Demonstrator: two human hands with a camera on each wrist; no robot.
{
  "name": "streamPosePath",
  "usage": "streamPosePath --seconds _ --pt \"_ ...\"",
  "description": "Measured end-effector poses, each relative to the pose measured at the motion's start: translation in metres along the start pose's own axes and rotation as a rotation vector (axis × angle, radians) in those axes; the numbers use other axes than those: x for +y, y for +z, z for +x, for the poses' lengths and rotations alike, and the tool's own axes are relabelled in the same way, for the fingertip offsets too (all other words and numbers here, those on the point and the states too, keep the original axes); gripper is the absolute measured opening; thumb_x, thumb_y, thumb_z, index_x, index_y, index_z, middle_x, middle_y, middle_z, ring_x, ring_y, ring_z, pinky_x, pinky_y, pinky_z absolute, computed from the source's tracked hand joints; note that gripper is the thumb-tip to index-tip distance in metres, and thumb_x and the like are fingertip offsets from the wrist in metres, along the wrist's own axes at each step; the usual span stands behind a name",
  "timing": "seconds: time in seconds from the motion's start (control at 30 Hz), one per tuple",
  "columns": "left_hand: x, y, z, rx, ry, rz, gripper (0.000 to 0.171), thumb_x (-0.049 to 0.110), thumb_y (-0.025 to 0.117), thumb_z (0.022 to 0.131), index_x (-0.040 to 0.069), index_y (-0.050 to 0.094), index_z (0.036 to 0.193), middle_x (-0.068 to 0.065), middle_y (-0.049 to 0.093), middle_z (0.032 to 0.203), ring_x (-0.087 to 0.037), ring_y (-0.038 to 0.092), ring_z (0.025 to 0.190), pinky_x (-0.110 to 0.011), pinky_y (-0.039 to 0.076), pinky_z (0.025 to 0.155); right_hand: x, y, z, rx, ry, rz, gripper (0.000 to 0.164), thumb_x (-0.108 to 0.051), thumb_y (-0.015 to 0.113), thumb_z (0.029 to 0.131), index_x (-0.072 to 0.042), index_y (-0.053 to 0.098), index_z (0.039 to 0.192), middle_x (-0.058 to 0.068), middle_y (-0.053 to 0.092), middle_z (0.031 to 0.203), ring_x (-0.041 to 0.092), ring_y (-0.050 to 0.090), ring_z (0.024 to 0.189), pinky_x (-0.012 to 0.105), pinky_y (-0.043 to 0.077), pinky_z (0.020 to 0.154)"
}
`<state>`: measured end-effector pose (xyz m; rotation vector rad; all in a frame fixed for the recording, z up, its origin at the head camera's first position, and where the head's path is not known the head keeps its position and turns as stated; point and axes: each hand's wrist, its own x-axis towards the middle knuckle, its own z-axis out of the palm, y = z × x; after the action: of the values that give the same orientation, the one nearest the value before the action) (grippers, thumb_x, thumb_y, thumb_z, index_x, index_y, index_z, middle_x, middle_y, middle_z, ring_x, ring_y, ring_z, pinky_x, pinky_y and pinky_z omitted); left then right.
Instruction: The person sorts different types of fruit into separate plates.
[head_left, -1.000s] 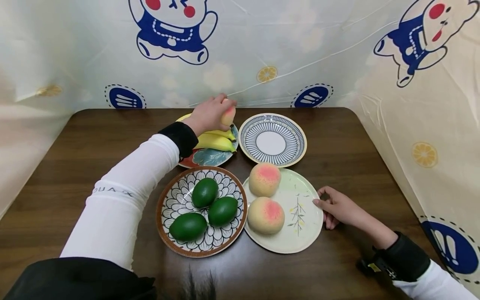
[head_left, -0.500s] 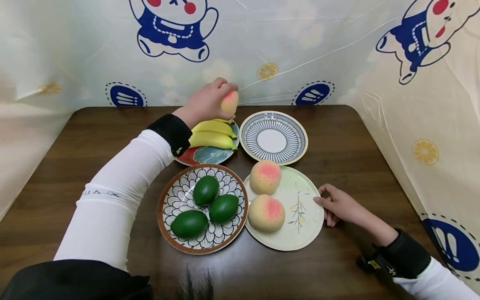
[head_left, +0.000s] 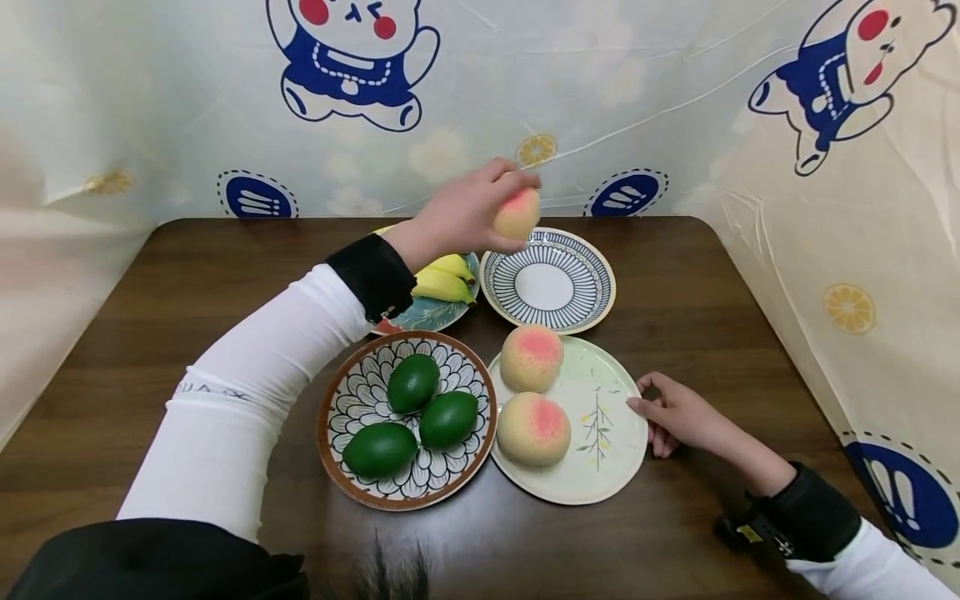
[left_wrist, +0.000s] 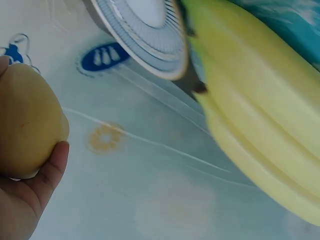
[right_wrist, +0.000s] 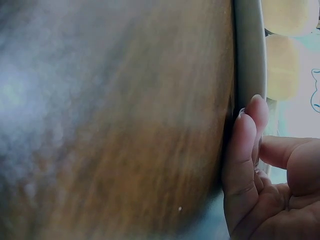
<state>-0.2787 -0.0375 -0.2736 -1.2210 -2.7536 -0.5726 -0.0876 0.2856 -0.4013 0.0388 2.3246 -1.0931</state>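
Pink-blushed peach gripped in left hand, raised; right hand pinches pale-green plate bearing 2 more peaches.

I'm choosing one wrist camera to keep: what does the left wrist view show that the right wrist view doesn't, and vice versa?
Only the left view shows the left hand holding one peach, plus the bananas and the blue-striped plate. Only the right view shows the right hand pinching the rim of the pale plate, with two peaches on it. Both share the printed backdrop cloth.
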Motion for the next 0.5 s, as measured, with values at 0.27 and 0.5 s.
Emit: streamPosePath --seconds 0.27,0.5 --pt "0.036 0.015 0.008 -0.021 0.163 -0.035 0.075 0.036 0.083 0.085 0.016 0.049 0.149 -0.012 0.046 0.148 -0.028 0.051 0.13 -0.037 0.051 0.108 0.001 -0.001 0.001 0.002 0.001 -0.013 0.037 -0.019 0.055 0.106 0.005 0.039 0.13 0.004 0.062 0.063 0.016 0.063 0.05 0.031 0.057 0.05" --pt "0.066 0.031 0.011 -0.052 0.308 -0.08 0.066 0.028 0.08 0.087 0.014 0.052 0.144 -0.012 0.048 0.144 -0.026 0.049 0.129 -0.03 0.047 0.109 0.0 0.0 -0.001 -0.003 -0.003 -0.004 0.037 -0.019 0.054 0.107 0.006 0.039 0.13 0.003 0.062 0.063 0.015 0.062 0.05 0.03 0.057 0.051"
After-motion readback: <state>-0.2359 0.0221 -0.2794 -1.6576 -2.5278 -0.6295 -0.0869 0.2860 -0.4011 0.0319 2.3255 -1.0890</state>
